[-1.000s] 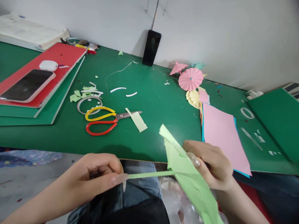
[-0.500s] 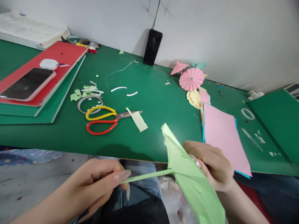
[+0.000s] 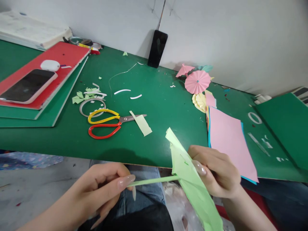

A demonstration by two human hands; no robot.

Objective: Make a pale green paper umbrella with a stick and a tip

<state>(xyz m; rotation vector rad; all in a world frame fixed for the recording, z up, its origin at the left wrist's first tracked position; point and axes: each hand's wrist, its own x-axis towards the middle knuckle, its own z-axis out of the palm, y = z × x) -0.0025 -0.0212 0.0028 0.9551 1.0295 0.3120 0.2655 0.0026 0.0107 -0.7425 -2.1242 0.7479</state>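
Observation:
Between thumb and fingers, my left hand (image 3: 106,186) pinches the free end of a thin rolled green paper stick (image 3: 154,181). The stick's other end meets the underside of a light green paper umbrella canopy (image 3: 194,189), tilted and seen nearly edge-on. My right hand (image 3: 216,170) is closed at the canopy's far side, thumb against its edge; some of its fingertips are hidden. On the table ahead lie scissors (image 3: 106,123) with one yellow and one red handle, their blades touching a pale green paper scrap (image 3: 143,125).
A pink paper umbrella (image 3: 197,81) and a yellow folded paper piece (image 3: 199,102) lie near stacked coloured sheets (image 3: 231,141). Boards with a phone (image 3: 30,86) are at left; another phone (image 3: 157,48) leans on the wall. A tape roll (image 3: 84,109) and green scraps (image 3: 80,96) lie by the scissors.
The canopy has turned slightly and its lower end has shifted left. The right thumb shows more along its edge. Both hands keep their grip.

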